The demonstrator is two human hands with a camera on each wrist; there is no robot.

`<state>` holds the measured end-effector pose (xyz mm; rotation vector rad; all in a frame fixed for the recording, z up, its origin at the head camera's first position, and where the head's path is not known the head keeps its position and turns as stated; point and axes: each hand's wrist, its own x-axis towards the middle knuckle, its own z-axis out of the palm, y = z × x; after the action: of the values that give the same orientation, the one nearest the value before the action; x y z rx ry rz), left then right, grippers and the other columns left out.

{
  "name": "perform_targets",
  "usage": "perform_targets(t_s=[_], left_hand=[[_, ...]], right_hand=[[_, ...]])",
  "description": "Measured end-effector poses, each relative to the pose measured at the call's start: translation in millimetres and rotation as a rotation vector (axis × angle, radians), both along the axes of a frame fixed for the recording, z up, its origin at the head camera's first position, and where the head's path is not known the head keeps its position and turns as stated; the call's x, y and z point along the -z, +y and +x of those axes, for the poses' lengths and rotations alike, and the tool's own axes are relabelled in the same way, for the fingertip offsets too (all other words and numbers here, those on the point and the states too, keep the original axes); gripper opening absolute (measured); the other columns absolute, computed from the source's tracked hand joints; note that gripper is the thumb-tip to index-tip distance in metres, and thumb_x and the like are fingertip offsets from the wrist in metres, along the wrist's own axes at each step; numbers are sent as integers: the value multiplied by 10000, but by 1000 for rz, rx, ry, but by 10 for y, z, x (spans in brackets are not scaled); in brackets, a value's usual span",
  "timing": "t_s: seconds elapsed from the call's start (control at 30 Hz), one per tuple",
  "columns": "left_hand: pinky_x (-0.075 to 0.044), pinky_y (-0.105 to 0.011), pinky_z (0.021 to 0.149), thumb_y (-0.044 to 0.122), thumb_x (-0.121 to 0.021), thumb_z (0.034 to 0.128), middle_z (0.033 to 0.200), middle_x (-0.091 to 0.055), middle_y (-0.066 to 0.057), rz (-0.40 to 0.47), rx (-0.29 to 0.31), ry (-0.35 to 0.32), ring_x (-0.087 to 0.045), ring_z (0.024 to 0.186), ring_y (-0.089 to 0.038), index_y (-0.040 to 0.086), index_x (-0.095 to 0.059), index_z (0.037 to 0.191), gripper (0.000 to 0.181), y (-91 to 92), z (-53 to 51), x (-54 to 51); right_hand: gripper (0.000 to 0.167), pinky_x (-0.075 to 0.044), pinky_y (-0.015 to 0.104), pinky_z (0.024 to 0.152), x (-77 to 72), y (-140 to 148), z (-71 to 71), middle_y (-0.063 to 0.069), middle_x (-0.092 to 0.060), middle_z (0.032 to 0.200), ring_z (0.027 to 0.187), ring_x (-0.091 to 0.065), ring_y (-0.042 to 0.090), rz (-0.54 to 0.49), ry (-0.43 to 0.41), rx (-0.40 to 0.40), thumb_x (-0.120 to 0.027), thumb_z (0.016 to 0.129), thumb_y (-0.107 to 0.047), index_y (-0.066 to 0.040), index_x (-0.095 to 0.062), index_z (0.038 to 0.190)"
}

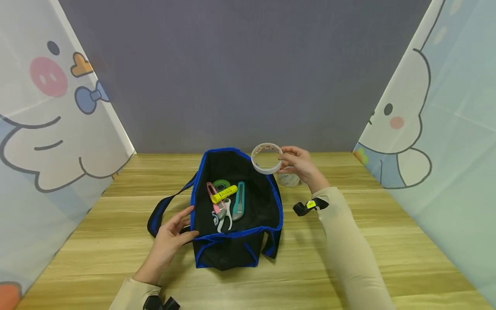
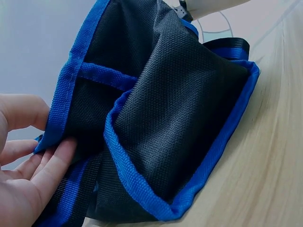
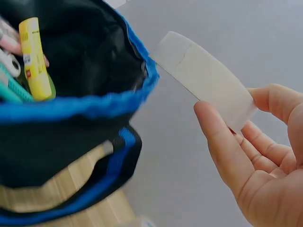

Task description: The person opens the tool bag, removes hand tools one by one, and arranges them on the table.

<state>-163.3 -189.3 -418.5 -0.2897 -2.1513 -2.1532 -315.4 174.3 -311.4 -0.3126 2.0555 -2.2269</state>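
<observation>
A black fabric bag with blue trim (image 1: pixel 228 254) stands on the table with its top open. My left hand (image 1: pixel 170 236) pinches the bag's left front rim, thumb on one side of the cloth and fingers on the other in the left wrist view. Over the bag's far right edge, my right hand (image 1: pixel 302 165) holds a roll of white tape (image 3: pixel 203 78) between thumb and fingers. Inside the bag lie a yellow glue stick (image 1: pixel 224 194), a pink utility knife (image 1: pixel 219 208), a teal utility knife (image 1: pixel 239 202), white-handled scissors (image 1: pixel 226 215) and a green tape roll (image 1: pixel 221 185).
Another roll of tape, clear-looking (image 1: pixel 289 180), sits on the wooden table (image 1: pixel 329 258) right of the bag, partly behind my right hand. The bag's strap (image 1: pixel 156 215) loops out to the left. A grey panel (image 1: pixel 248 77) stands behind, with printed panels at both sides.
</observation>
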Motion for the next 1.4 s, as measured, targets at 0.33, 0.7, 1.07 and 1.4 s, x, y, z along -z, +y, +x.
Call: perform_targets(t_s=[0.33,0.7,1.07,1.4], left_hand=[[-562,-243,778,-160,-666,817,1194,-622,-173,25,38,41,-632,1032,-98,-120,-414,1442,675,-13,9,19],[-564,-243,772,-169,-662,805,1184,-613,-234,25,34,48,-635,1028,-119,-135,-413,1434,677,2,10,11],[-561,-246,788,-168,-656,814,1282,-523,-312,21,27,15,-623,1039,-113,-109,-411,1451,685,5,2,5],[-563,-244,780,-180,-649,805,1250,-559,-148,26,22,24,-621,1031,-104,-126,-415,1438,678,4,-3,11]], right_hand=[[248,-594,280,664,120,364,25,61,-568,972,672,-614,137,-93,-23,54,-535,1009,-39,-12,-482,1250],[154,-595,285,685,315,778,73,19,-593,916,701,-634,143,-186,-29,128,-545,1008,-30,-47,-527,1160],[143,-597,290,667,417,1117,138,-2,-631,873,668,-643,159,-282,-13,205,-540,998,10,-104,-623,1022],[132,-594,280,668,549,1390,185,0,-620,897,663,-641,174,-330,-40,303,-574,981,2,-82,-566,1082]])
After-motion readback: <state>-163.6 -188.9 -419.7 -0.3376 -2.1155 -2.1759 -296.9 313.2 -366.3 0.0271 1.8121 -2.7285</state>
